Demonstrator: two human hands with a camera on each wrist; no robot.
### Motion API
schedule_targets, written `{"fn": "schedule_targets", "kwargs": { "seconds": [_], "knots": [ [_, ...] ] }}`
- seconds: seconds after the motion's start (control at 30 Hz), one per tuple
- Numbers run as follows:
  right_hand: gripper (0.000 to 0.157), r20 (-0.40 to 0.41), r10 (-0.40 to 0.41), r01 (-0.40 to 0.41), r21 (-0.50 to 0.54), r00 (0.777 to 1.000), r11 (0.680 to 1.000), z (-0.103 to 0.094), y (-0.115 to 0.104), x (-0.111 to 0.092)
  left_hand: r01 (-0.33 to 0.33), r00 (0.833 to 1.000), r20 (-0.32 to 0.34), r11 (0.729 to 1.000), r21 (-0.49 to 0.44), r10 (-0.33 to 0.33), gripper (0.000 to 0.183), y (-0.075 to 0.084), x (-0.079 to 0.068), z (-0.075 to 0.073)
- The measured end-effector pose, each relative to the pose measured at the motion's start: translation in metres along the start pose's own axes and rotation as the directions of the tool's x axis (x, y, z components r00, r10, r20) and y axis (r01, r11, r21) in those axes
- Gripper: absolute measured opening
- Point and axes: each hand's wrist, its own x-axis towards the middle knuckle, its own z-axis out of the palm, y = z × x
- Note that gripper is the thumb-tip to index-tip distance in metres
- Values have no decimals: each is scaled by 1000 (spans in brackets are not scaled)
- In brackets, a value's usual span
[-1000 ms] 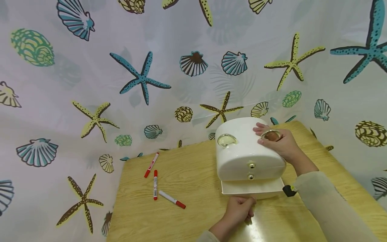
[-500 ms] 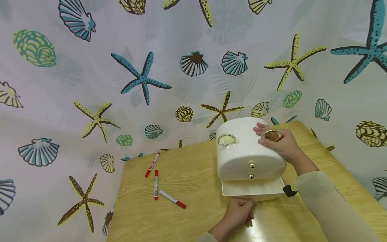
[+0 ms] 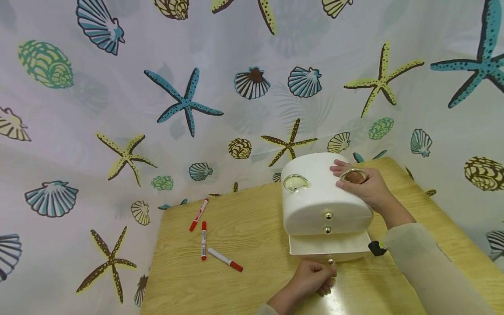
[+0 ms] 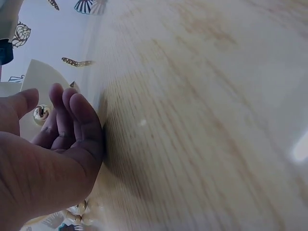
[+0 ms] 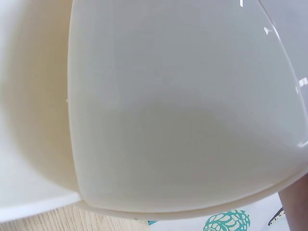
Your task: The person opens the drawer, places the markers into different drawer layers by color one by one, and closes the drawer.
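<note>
A glossy white drawer box (image 3: 311,205) with a rounded top stands on the table, and its lowest drawer (image 3: 330,245) is pulled out toward me. My left hand (image 3: 309,280) is just in front of that drawer, fingers loosely bent. In the left wrist view the drawer's gold knob (image 4: 41,114) shows between thumb and fingertips, which look apart from it. My right hand (image 3: 368,186) rests on the box's right top, fingers spread, around a gold ring (image 3: 353,170). In the right wrist view the white box side (image 5: 183,110) fills most of the frame and hides the right fingers.
Red-and-white markers (image 3: 203,240) lie on the wooden table (image 3: 252,218) to the left of the box. A second gold ring (image 3: 295,177) sits on the box's left top. A shell-patterned curtain (image 3: 244,118) hangs behind the table.
My left hand's fingers have loosened and shifted slightly right and down, so the lowest drawer's knob now shows. My right hand stays in place on the box.
</note>
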Motion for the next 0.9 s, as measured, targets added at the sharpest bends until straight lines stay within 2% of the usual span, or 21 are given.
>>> {"fn": "schedule_targets", "kwargs": {
  "seconds": [0.1,0.3,0.53,0.67,0.9],
  "knots": [
    [39,4,-2,2,-7,1000,1000,0,-1,1,-13,999,39,1000,16,13,36,-1,-2,-4],
    [41,8,16,-16,-1,1000,1000,1,-1,0,21,997,68,998,51,-24,34,0,-7,-16],
    [41,10,6,-6,0,1000,1000,1,-1,-1,13,993,119,999,52,-19,28,-3,-8,-47],
    [41,8,-1,1,-3,1000,1000,1,-1,-1,16,996,87,999,41,-20,28,2,-9,-66],
    [41,-1,10,-10,-4,1000,1000,0,-1,0,42,999,-33,999,24,-42,31,9,-10,-96]
  ]
}}
